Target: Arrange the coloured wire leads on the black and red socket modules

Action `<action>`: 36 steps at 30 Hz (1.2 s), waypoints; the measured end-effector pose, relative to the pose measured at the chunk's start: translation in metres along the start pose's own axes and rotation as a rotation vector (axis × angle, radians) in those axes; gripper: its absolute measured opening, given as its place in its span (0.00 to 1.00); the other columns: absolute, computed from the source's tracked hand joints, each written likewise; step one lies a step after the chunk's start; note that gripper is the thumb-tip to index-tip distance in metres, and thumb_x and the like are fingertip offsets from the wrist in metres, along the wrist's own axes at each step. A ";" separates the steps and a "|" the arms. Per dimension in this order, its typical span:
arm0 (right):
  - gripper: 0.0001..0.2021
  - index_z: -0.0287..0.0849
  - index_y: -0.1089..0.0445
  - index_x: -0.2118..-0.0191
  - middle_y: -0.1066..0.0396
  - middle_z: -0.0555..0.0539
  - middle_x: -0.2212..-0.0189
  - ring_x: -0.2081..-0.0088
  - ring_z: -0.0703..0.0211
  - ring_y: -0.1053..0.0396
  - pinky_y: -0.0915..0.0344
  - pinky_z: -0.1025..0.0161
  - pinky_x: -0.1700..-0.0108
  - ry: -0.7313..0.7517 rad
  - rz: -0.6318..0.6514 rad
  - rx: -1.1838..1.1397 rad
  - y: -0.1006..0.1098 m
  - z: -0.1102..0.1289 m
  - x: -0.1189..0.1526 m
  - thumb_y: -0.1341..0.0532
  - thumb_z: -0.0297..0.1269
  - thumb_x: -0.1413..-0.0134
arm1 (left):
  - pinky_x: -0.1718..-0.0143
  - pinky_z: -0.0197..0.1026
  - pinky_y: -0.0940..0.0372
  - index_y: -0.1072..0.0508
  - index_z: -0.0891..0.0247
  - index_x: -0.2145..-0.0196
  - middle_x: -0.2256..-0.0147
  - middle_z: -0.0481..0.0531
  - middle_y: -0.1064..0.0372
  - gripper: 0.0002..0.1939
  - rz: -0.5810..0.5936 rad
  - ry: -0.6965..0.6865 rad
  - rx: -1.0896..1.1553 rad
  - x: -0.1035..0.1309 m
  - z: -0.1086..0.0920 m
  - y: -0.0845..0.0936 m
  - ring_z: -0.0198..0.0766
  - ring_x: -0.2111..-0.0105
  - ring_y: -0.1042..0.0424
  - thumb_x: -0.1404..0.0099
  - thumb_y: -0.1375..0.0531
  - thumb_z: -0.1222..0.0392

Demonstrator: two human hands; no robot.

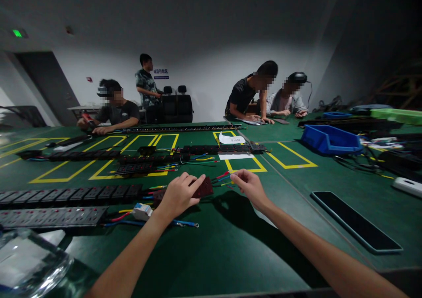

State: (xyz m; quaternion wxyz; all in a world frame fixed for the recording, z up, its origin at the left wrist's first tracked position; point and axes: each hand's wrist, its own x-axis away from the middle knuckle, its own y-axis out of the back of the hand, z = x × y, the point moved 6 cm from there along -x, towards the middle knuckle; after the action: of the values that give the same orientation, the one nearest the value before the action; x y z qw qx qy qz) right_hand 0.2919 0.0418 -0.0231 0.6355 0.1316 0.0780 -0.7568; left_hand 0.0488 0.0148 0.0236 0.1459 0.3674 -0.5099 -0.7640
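My left hand (180,193) is wrapped over a dark red socket strip (206,187) near the middle of the green table. From the strip's right end come short red, blue and yellow-green wires (220,179). The fingertips of my right hand (247,184) are pinched together at the ends of these wires. Left of my left hand lie two long socket strips, one black (72,194) and one grey (56,217), with coloured wires at their right ends. A white and blue breaker (142,211) sits among those wires.
A phone (356,221) lies at the right, with a blue bin (330,139) behind it. A clear plastic container (31,263) stands at the near left. More socket strips (145,159) and white paper (232,139) lie further back. Several people are across the table.
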 end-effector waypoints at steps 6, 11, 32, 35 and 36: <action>0.20 0.43 0.27 0.72 0.35 0.52 0.79 0.79 0.64 0.42 0.47 0.66 0.79 -0.013 0.020 0.024 0.001 -0.003 -0.001 0.28 0.56 0.53 | 0.57 0.47 0.32 0.37 0.64 0.35 0.52 0.57 0.27 0.42 0.015 0.000 0.003 0.000 0.000 -0.001 0.48 0.55 0.31 0.44 0.26 0.58; 0.22 0.43 0.28 0.72 0.36 0.53 0.80 0.79 0.65 0.42 0.45 0.67 0.80 -0.071 0.029 -0.005 0.000 -0.007 -0.001 0.28 0.58 0.55 | 0.57 0.47 0.33 0.37 0.64 0.35 0.53 0.57 0.27 0.42 0.000 0.008 0.000 0.001 0.001 0.001 0.48 0.55 0.31 0.44 0.26 0.58; 0.18 0.42 0.29 0.70 0.36 0.54 0.78 0.81 0.67 0.40 0.46 0.68 0.81 -0.119 0.080 -0.057 -0.004 -0.017 -0.004 0.33 0.54 0.51 | 0.55 0.47 0.33 0.37 0.64 0.34 0.51 0.57 0.27 0.40 0.006 0.086 -0.004 0.000 0.010 -0.002 0.49 0.53 0.31 0.40 0.29 0.58; 0.18 0.42 0.29 0.69 0.38 0.55 0.81 0.81 0.66 0.41 0.46 0.67 0.80 -0.074 0.084 0.005 -0.004 -0.014 -0.005 0.34 0.54 0.49 | 0.55 0.46 0.33 0.37 0.63 0.34 0.51 0.57 0.27 0.40 0.009 0.087 0.002 -0.001 0.010 -0.001 0.49 0.53 0.31 0.40 0.28 0.58; 0.18 0.42 0.29 0.69 0.39 0.55 0.82 0.81 0.66 0.41 0.46 0.67 0.80 -0.066 0.089 0.015 -0.004 -0.013 -0.005 0.34 0.54 0.49 | 0.55 0.46 0.33 0.37 0.63 0.34 0.51 0.57 0.26 0.40 0.010 0.087 0.005 -0.001 0.010 -0.001 0.48 0.53 0.31 0.41 0.28 0.58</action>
State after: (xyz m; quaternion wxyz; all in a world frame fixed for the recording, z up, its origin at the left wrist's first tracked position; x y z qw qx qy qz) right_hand 0.2902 0.0511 -0.0344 0.6696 0.1149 0.0455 -0.7324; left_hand 0.0424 0.0226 0.0252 0.1707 0.3982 -0.5070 -0.7452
